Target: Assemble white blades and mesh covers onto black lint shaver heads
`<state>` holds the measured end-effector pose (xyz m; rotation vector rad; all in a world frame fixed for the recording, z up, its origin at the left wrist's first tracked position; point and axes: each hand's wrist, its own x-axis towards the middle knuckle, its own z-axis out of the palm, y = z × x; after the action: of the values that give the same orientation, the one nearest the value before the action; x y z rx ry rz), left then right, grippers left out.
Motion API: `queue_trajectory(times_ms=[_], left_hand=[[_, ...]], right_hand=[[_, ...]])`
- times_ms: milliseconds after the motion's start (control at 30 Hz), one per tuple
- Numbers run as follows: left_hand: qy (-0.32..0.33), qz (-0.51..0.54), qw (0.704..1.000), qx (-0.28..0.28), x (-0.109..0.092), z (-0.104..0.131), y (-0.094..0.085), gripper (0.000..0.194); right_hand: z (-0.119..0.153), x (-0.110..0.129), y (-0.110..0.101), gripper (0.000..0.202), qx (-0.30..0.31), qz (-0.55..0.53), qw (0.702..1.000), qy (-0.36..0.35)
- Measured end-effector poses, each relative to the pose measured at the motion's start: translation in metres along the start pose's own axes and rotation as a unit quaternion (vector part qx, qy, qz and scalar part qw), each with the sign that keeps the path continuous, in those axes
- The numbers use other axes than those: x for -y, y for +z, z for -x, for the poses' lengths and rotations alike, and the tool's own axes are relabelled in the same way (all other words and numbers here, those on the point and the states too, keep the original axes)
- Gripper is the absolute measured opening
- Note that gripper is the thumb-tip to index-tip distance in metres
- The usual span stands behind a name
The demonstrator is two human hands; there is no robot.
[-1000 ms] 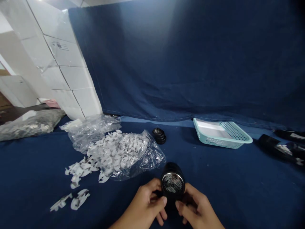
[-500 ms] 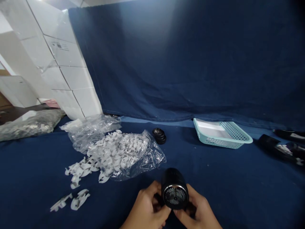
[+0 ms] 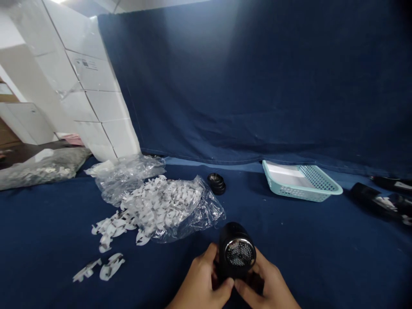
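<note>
A black fabric shaver (image 3: 237, 251) stands between my hands at the bottom centre, its round perforated metal head with a shiny rim facing me. My left hand (image 3: 206, 279) grips it from the left, thumb low on the body. From the other side my right hand (image 3: 265, 281) closes round it, its thumb close to the left one. Part of the fingers is hidden behind the shaver. Beyond my left hand a clear plastic bag (image 3: 206, 219) spills a heap of small white plastic parts (image 3: 164, 201). Two loose white parts (image 3: 111, 267) lie nearer, at the left.
Stacked black rings (image 3: 216, 183) sit behind the bag. A light-blue basket (image 3: 299, 193) holding white paper stands at the back right. Black housings (image 3: 376, 204) lie at the far right, another filled bag (image 3: 48, 167) at the far left. White boxes (image 3: 106, 98) and a blue curtain (image 3: 241, 86) rise behind.
The shaver has tilted in my hands, so its mesh head faces more upward and shows higher. Both thumbs have come closer together below it. The view has shifted slightly.
</note>
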<state>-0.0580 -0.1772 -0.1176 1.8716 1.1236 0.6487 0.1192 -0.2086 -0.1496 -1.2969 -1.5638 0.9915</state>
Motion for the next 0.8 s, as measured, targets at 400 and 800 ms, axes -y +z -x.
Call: queue_trajectory(times_ms=[400,800], left_hand=[[0.032,0.042,0.999,-0.004,-0.007,0.003,-0.002,0.021],[-0.090,0.098,0.990,0.049,-0.002,0.000,-0.003,0.029]], right_hand=[[0.000,0.011,-0.003,0.023,-0.004,-0.064,0.998,-0.015],[-0.002,0.011,-0.009,0.012,0.033,-0.151,0.986,0.067]])
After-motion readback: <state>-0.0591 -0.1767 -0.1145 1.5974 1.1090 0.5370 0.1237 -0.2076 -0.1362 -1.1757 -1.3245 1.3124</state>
